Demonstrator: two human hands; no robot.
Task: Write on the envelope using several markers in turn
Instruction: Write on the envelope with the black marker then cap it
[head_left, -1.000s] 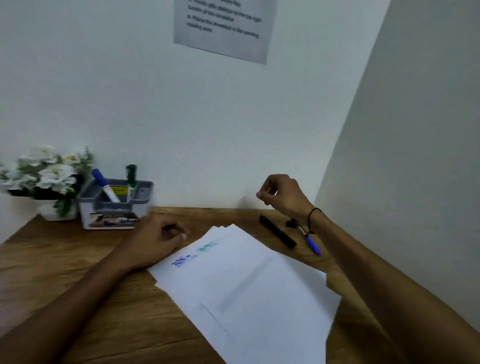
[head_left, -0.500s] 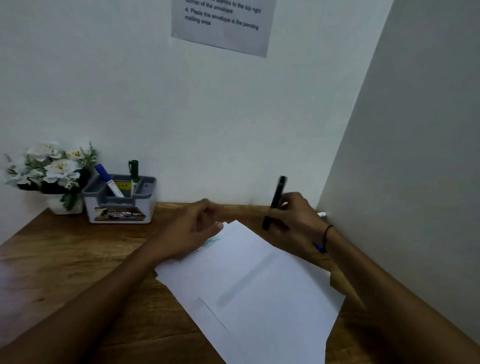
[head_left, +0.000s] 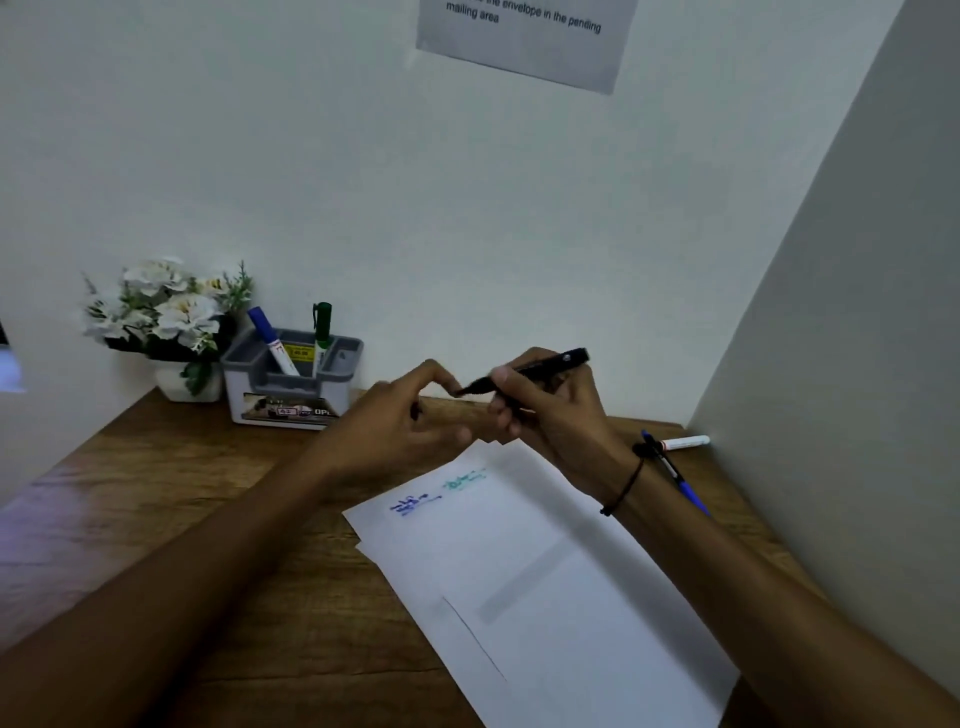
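Note:
A white envelope (head_left: 540, 566) lies slanted on the wooden desk (head_left: 182, 514), with blue and green writing near its far left corner. Above its far end my right hand (head_left: 550, 410) grips a black marker (head_left: 524, 371), held nearly level with its left end pointing at my left hand (head_left: 410, 415). My left thumb and forefinger pinch that end of the marker. A blue pen (head_left: 675, 473) and a white marker (head_left: 683, 443) lie on the desk to the right of my right wrist.
A grey organiser (head_left: 291, 384) at the back left holds a blue-capped marker (head_left: 270, 340) and a green-capped marker (head_left: 322, 325). A pot of white flowers (head_left: 166, 322) stands left of it. Walls close the desk at the back and right; a printed sheet (head_left: 524, 36) hangs above.
My right hand picked the black marker up off the desk and turned it from upright to nearly level. My left hand left the envelope and rose to the marker's end.

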